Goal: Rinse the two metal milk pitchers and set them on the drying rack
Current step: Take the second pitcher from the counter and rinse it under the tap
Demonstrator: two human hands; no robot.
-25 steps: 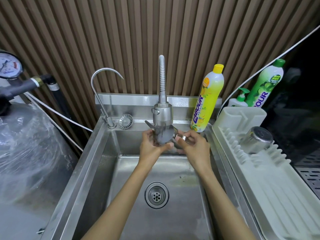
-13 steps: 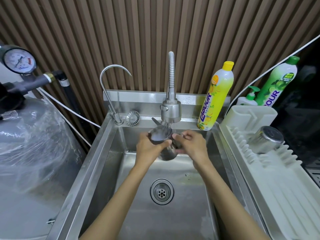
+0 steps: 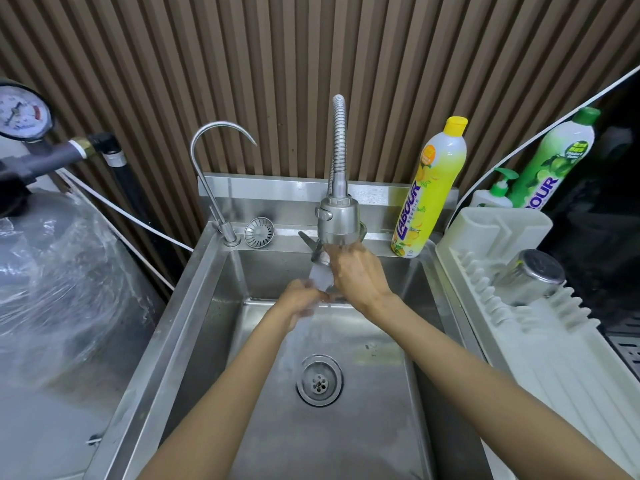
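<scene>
Gripping blurred pitcher (image 3: 322, 278) between fingers (image 3: 311, 297) of both hands under spray.

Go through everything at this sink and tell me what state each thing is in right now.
Spray faucet: running.
Gooseneck tap: off.
Pitcher in hands: under the stream, blurred.
Left hand: holding the pitcher from below.
Right hand: on the pitcher.
Second pitcher: upside down on drying rack.
Yellow bottle: capped, upright.

Both hands work under the spray head (image 3: 337, 220) above the steel sink (image 3: 194, 306). The right hand (image 3: 356, 275) grips a blurred pitcher (image 3: 320, 277), the left hand (image 3: 299, 301) touching it below. A second pitcher (image 3: 530, 277) lies on the white drying rack (image 3: 554, 358), near two soap bottles.
</scene>
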